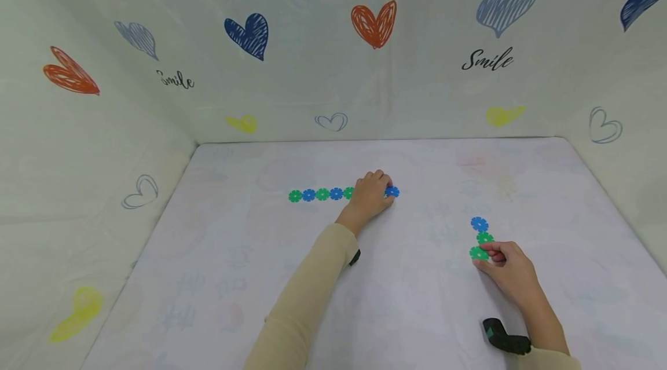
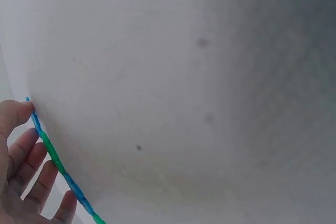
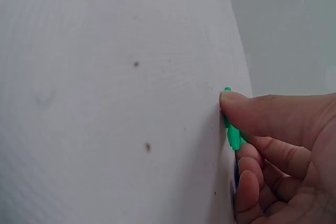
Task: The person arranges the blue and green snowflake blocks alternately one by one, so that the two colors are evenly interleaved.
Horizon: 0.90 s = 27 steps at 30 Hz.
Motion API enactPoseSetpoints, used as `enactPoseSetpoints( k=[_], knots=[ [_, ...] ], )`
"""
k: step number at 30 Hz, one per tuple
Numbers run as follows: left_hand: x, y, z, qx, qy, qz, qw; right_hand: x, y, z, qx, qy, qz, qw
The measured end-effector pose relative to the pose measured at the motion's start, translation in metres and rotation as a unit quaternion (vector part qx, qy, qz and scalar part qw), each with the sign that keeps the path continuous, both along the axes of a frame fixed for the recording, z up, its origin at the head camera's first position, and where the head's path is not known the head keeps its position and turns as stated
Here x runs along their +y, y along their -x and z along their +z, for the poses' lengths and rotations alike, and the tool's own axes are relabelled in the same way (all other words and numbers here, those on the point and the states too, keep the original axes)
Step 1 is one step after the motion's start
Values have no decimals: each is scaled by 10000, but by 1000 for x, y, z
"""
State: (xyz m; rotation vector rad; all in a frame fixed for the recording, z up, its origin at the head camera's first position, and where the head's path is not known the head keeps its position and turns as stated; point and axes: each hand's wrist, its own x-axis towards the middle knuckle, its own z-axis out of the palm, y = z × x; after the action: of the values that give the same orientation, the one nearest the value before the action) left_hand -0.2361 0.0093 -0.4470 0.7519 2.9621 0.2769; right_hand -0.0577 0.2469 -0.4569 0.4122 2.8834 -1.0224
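Note:
Notched plastic discs, alternately green and blue, form a row (image 1: 322, 194) across the back of the table. My left hand (image 1: 369, 196) arches over the right part of this row and hides some discs. Its thumb and index finger hold the blue disc (image 1: 394, 191) at the right end by its edges; the other fingertips touch the row (image 2: 55, 157) in the left wrist view. At the right, my right hand (image 1: 513, 271) pinches a green disc (image 1: 478, 253) between thumb and fingers. Just beyond it are another green disc (image 1: 485, 237) and a blue disc (image 1: 479, 224); whether they join is unclear.
The discs are on a white-covered table (image 1: 250, 300). Pale walls (image 1: 307, 80) printed with hearts and words rise at its back and sides. A black wrist device (image 1: 504, 337) is by the right sleeve.

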Motion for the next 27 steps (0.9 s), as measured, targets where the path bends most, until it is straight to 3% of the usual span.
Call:
enactPoseSetpoints(
  k=[8,27],
  knots=[
    [1,0,0,26,88,-43,9999,-5,0,3,-228,-210,-42,9995],
    [1,1,2,-85,142,-21,9999,-12,0,7,-283,-233,45,9993]
  ],
)
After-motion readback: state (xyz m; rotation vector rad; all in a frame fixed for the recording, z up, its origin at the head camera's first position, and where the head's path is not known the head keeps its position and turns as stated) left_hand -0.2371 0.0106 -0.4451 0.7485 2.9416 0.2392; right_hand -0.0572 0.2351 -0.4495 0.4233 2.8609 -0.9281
